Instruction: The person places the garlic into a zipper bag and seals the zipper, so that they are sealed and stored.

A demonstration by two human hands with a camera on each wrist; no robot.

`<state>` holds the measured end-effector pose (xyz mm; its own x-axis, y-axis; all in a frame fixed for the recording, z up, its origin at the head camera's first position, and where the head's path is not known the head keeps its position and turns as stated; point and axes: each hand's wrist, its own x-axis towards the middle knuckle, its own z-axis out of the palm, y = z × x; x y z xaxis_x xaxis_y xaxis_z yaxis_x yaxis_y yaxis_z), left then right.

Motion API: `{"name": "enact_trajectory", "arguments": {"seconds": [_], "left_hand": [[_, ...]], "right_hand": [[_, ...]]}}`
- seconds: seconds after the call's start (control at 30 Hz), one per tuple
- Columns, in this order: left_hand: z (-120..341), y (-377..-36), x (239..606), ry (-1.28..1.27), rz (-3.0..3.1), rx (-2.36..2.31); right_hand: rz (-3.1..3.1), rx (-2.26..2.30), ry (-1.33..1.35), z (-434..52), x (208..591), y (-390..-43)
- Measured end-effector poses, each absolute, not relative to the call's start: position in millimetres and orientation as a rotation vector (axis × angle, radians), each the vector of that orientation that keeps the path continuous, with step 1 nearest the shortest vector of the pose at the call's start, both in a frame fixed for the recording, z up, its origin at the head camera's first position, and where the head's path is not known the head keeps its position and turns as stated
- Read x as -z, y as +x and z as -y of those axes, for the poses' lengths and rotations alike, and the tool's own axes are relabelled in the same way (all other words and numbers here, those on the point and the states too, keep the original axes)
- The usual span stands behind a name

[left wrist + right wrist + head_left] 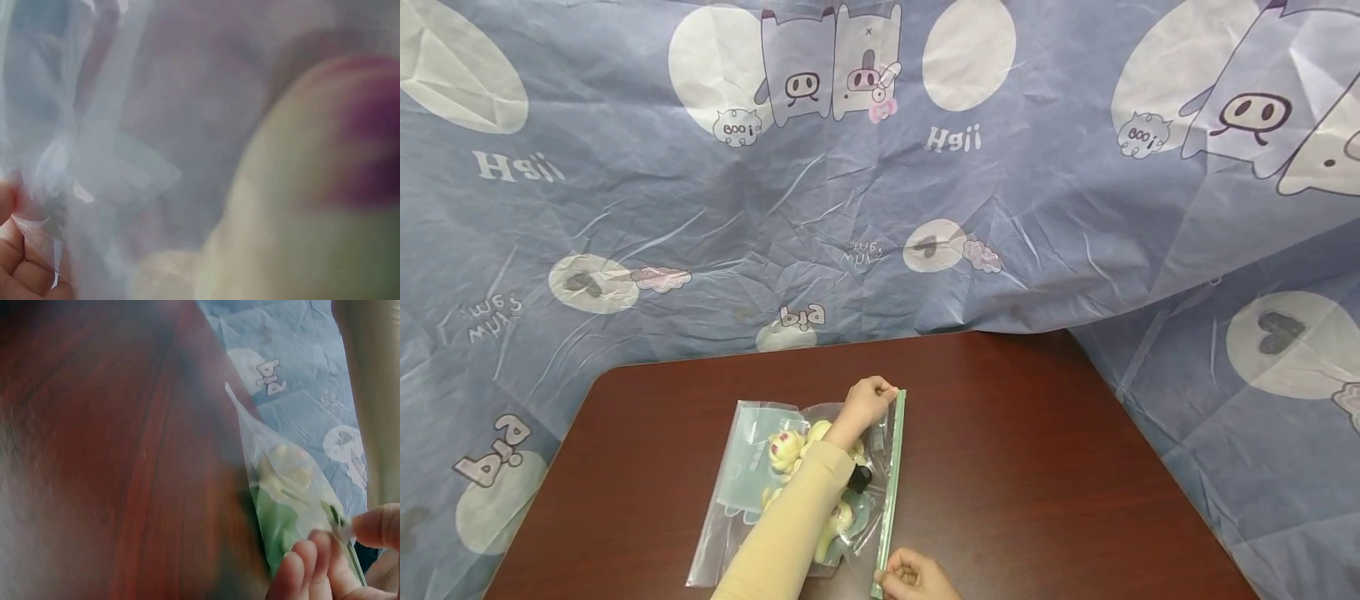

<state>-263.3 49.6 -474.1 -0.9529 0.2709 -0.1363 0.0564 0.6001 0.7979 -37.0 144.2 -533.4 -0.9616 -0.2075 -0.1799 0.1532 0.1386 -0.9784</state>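
Note:
A clear zip bag [707, 542] with a green seal strip [891, 483] lies on the table, its strip along the right side. Pale yellow toys [786, 450] with pink marks, a light blue sheet [760, 467] and a black round thing [860, 477] show inside. My left hand [868, 400] reaches across the bag and pinches the strip's far end. In the left wrist view, a blurred yellow toy [281, 237] looms behind the plastic. At the near end, my right hand [917, 577] pinches the strip between thumb and fingers; the right wrist view shows this grip too.
The dark red-brown table [1015, 467] extends to both sides of the bag. A blue-grey printed cloth [850, 183] hangs behind the table's back edge and along its sides. My left sleeve [782, 525] covers part of the bag.

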Motion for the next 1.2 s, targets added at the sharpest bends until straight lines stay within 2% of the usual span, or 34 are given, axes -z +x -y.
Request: {"name": "enact_trajectory", "arguments": {"seconds": [0.13, 0.37, 0.5, 0.87, 1.2], "left_hand": [[-49.0, -262.6, 474.2, 0.271, -2.568, -1.292], [-48.1, -261.3, 475.9, 0.268, -2.564, -1.303], [-47.4, -260.6, 476.4, 0.266, -2.554, -1.317], [-41.1, -257.8, 469.5, 0.319, -2.613, -1.381], [-15.8, -244.9, 450.1, 0.346, -2.610, -1.490]], "right_hand": [[-2.157, 1.926, -0.015, -149.9, 528.5, -49.0], [-2.303, 1.982, 0.241, -152.4, 512.4, -84.9], [-2.380, 1.975, 0.268, -150.1, 507.8, -100.1], [-2.500, 1.904, 0.336, -147.2, 511.1, -114.5], [-2.635, 1.819, 0.448, -153.6, 516.7, -129.3]]}}
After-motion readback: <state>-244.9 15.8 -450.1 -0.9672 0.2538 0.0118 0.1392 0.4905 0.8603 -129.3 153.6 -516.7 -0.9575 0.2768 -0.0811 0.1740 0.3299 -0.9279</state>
